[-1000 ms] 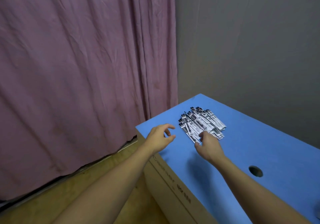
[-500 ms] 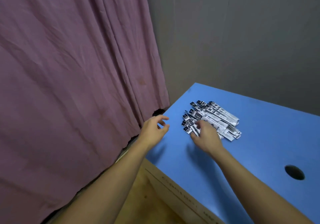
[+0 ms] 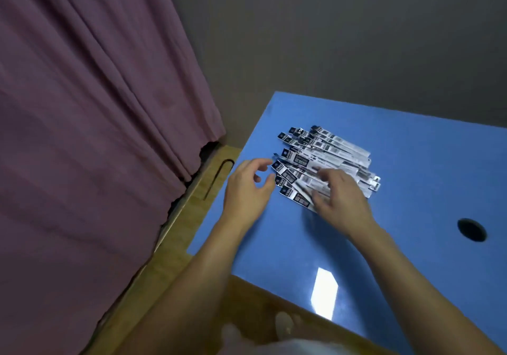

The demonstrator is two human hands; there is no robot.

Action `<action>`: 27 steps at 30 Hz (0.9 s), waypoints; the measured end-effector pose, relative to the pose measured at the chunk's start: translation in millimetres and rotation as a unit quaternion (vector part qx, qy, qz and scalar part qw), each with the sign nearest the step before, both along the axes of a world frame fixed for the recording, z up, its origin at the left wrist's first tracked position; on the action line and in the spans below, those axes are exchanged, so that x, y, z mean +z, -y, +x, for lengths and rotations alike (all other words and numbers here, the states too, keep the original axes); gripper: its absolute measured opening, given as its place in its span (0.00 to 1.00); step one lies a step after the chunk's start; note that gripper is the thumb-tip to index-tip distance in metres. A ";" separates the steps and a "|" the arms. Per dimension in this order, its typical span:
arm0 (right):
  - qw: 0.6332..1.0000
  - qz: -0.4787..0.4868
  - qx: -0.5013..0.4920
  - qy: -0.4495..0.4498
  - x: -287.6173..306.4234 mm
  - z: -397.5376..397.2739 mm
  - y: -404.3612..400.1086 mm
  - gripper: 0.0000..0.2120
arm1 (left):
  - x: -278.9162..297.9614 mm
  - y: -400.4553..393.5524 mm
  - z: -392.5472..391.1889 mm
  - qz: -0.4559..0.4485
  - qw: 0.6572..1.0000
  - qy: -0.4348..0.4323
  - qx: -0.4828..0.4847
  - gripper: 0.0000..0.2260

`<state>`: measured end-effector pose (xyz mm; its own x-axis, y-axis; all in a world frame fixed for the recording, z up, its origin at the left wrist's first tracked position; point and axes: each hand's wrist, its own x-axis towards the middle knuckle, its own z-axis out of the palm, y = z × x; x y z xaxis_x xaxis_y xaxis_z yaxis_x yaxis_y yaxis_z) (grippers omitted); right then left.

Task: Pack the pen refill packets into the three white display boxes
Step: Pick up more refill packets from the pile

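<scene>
The packets (image 3: 326, 162) lie in a loose, overlapping heap at the centre right of the frame, on the far left part of the blue surface (image 3: 411, 258). The right hand (image 3: 343, 198) rests on the near side of the heap with its fingers (image 3: 325, 175) curled down onto the packets; whether they pinch any I cannot tell. The left hand (image 3: 247, 190) hovers at the heap's left edge, fingers loosely curled and apart, holding nothing.

The packets look slick and thin, so a grab at the fanned pile could likely pick up an uneven bunch or push some toward the surface's left edge, which is near. None of the 3 white boxes is in view.

The surface has a round hole (image 3: 472, 230) at the right. A purple curtain (image 3: 96, 107) fills the left; a grey wall (image 3: 356, 39) stands behind; a wooden floor (image 3: 175, 245) shows below.
</scene>
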<state>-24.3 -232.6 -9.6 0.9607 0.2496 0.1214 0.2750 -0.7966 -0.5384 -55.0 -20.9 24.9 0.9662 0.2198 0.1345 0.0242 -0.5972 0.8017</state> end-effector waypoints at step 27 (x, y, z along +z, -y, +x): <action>0.965 0.066 -0.253 0.015 -3.0 -25.0 3.5 0.17 | -42.7 36.9 87.0 0.114 0.940 -0.321 -0.018 0.27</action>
